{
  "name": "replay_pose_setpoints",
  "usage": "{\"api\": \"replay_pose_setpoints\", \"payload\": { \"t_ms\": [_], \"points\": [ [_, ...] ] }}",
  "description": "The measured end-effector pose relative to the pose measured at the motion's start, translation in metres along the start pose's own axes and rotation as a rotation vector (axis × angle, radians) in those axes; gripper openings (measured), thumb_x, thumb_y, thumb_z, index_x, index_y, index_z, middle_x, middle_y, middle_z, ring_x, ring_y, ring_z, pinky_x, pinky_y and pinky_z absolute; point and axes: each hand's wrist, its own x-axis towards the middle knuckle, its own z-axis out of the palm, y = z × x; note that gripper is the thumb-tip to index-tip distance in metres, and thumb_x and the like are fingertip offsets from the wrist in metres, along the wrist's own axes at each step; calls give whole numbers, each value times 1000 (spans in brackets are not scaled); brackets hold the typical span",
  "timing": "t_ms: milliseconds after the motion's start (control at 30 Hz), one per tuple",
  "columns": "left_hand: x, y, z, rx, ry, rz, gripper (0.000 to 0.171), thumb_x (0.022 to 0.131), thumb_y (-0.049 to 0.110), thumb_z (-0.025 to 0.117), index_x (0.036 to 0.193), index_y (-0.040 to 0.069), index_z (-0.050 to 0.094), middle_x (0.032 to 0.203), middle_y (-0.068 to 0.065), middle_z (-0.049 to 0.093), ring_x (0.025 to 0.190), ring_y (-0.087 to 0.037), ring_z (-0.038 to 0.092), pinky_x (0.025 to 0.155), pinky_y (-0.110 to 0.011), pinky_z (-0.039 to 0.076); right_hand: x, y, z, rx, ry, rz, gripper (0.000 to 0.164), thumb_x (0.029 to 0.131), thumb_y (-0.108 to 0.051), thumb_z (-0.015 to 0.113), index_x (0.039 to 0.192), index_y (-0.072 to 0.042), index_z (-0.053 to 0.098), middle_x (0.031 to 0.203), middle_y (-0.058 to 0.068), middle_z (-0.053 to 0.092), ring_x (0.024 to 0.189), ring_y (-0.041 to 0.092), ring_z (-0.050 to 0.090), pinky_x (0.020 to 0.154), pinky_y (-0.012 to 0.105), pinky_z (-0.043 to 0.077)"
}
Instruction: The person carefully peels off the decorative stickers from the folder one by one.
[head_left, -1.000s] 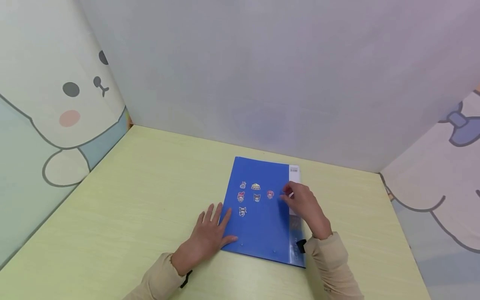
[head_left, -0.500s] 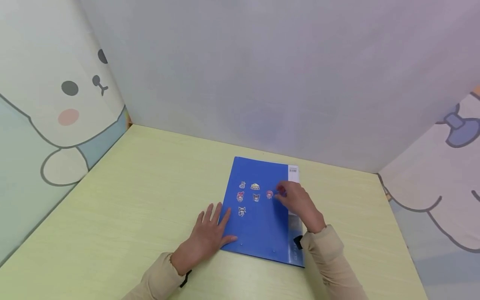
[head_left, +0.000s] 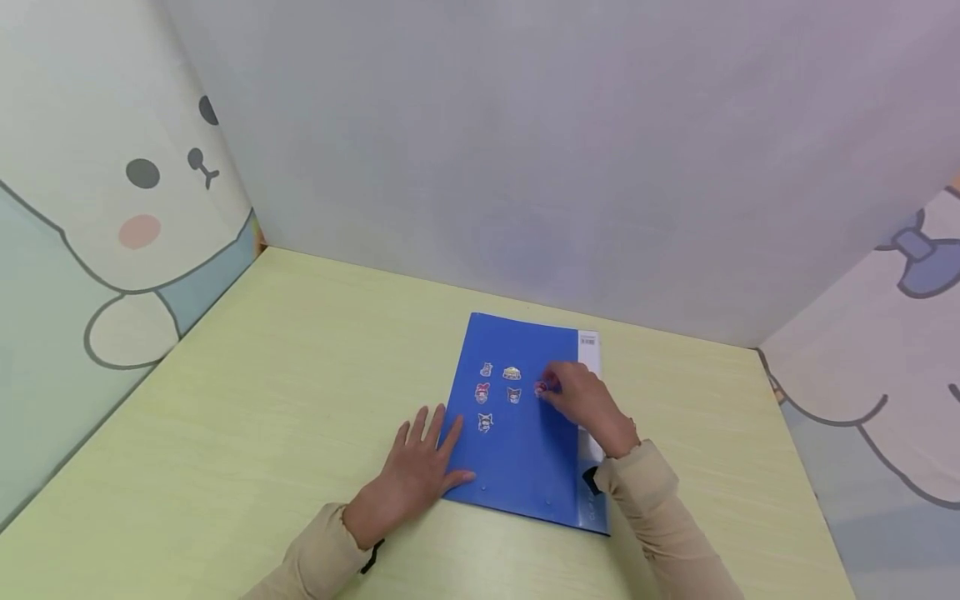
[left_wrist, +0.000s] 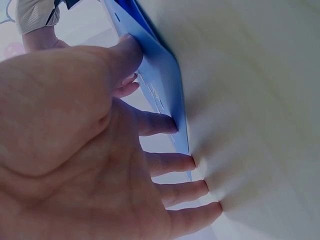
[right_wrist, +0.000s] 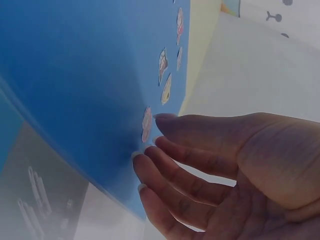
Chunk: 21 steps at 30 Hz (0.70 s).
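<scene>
- A pale yellow table [head_left: 315, 350] is partly covered by a blue folder [head_left: 517, 467], laid flat, with a whitish strip [head_left: 588, 346] along its right side.
- The table is bordered behind by a greyish backdrop [head_left: 480, 150]; large cartoon figures are printed on the left panel [head_left: 67, 233] and the right panel [head_left: 885, 375].
- The folder's lower left edge is touched by the left hand [head_left: 412, 475], whose fingers are spread apart.
- The pink sticker [right_wrist: 146, 124] is seen on the folder, right of five other stickers [head_left: 513, 396], just beside the right hand [head_left: 581, 400], whose thumb and fingers are held apart.
</scene>
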Motion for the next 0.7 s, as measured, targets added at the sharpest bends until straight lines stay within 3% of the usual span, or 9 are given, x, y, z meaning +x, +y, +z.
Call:
{"api": "replay_pose_setpoints", "payload": {
  "t_ms": [267,700],
  "points": [
    [0,-1,2,9,-1,0,74,95,59,63,146,6,55,148,-21,50,135,-43,49,104,-56,46,2,0,7,-36,11,5,15,92,-6,76,100,4,69,96,16,68,87,29,63,79,46,55],
    [1,0,3,29,-6,0,74,95,60,62,147,7,55,149,-21,49,136,-42,48,104,-56,46,5,2,13,1,23,27,14,92,-4,76,99,6,69,97,18,68,91,32,63,83,47,56]
  ]
}}
